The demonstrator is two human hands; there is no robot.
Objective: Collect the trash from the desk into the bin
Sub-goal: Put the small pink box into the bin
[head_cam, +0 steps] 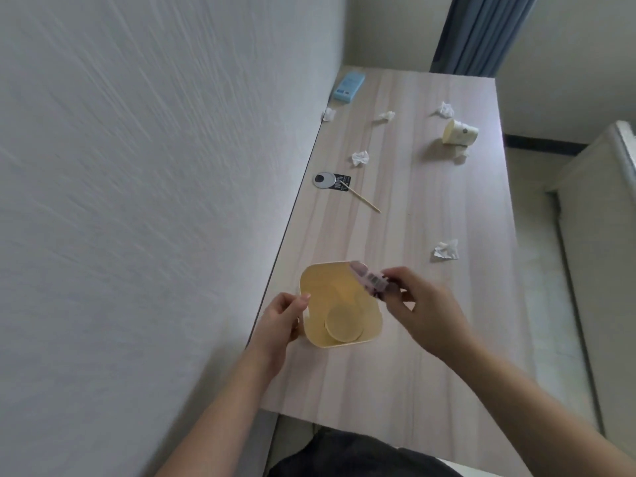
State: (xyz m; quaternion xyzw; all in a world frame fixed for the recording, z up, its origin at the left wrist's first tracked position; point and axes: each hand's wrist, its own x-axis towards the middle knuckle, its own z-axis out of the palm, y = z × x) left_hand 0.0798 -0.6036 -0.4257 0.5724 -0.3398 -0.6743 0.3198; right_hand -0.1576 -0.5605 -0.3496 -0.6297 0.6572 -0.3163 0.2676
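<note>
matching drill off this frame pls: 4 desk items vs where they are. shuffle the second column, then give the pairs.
Items:
1. paper cup
2. blue packet
3. pink wrapper
4. wooden stick

Places:
A. held in the right hand over the bin rim
B. far end of the desk, by the wall
C. on its side near the desk's right edge
D. mid-desk, by the round grommet

Pairs: 1-C, 2-B, 3-A, 4-D
</note>
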